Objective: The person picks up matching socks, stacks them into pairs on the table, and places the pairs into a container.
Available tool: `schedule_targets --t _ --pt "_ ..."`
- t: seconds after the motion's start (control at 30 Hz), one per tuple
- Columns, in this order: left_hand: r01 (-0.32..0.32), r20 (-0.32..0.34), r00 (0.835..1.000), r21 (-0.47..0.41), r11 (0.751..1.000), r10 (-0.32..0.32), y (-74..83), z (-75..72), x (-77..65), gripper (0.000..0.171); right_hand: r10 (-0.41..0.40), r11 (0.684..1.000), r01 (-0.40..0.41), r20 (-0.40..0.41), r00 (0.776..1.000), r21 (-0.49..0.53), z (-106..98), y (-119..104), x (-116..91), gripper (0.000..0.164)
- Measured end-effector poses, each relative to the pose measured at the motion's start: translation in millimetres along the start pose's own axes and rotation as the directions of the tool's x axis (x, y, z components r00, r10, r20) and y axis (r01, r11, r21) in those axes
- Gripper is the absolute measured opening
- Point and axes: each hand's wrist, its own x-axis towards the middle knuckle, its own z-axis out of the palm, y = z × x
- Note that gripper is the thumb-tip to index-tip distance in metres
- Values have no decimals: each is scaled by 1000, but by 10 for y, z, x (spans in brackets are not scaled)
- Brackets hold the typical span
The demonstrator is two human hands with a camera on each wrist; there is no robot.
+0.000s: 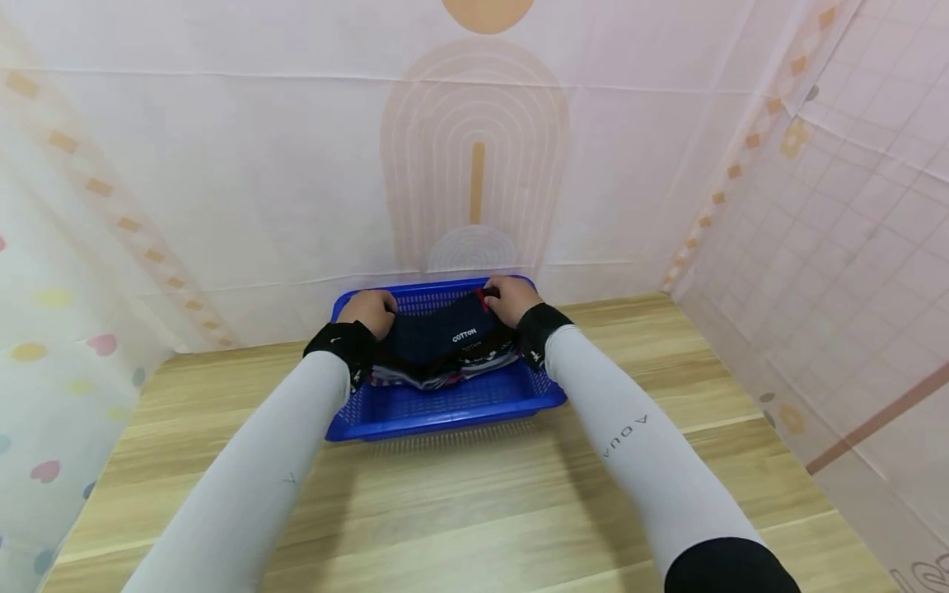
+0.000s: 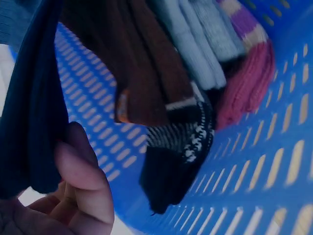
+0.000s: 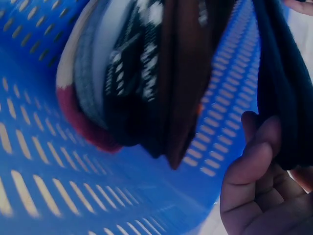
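Note:
Both hands pinch a folded pair of dark navy socks point(image 1: 430, 333) with white COTTON lettering, holding it at the top of a blue basket. My left hand point(image 1: 369, 311) grips one end; in the left wrist view its thumb and fingers point(image 2: 83, 171) close on the fabric edge. At the other end, beside a red patch, my right hand point(image 1: 513, 301) grips too, thumb and fingers point(image 3: 254, 166) around the cloth. Below lie more folded socks: brown ones point(image 2: 146, 68), a black-and-white patterned pair point(image 2: 178, 161), light grey ones point(image 2: 195, 44) and pink-and-purple striped ones point(image 2: 247, 73).
The blue plastic basket point(image 1: 445, 418) has slotted walls and stands on a wood-grain table point(image 1: 445, 511) near the back curtain point(image 1: 259, 181). Patterned curtains also hang at the left point(image 1: 59, 395) and right point(image 1: 853, 272).

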Motion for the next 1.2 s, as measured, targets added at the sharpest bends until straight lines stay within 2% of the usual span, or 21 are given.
schedule_targets --t 0.17,0.33,0.5,0.6,0.67,0.77,0.83,0.97,1.07,1.2 --pt "56 14 998 4 998 -56 -107 145 88 33 48 997 -47 21 999 -53 145 -7 28 24" --pt "57 -11 998 18 998 -56 -171 259 80 32 65 989 -57 55 996 -139 283 27 52 29" --pt "85 -89 993 46 995 -81 -101 308 58 34 56 979 -50 22 998 -197 291 22 32 30" --pt "94 -144 985 10 996 -92 -8 280 42 36 25 985 -31 -41 999 -169 248 -48 -5 27" --pt "64 -151 986 -26 998 -67 61 233 22 35 -21 989 10 -70 997 -146 223 -108 -14 24" --pt "26 -66 997 -32 999 -28 148 172 0 36 -103 984 96 -38 994 -149 206 -192 -15 23" --pt "33 29 999 -12 999 -33 180 170 -11 40 -126 977 129 30 992 -172 234 -212 -9 26" --pt "64 199 977 40 997 -71 164 250 -8 57 -69 969 106 165 984 -222 325 -193 -21 39" --pt "64 243 967 59 996 -76 119 321 1 66 -29 965 81 206 978 -251 348 -179 -54 45" --pt "31 236 970 85 996 -50 69 392 3 68 -35 962 90 209 977 -259 340 -171 -94 46"
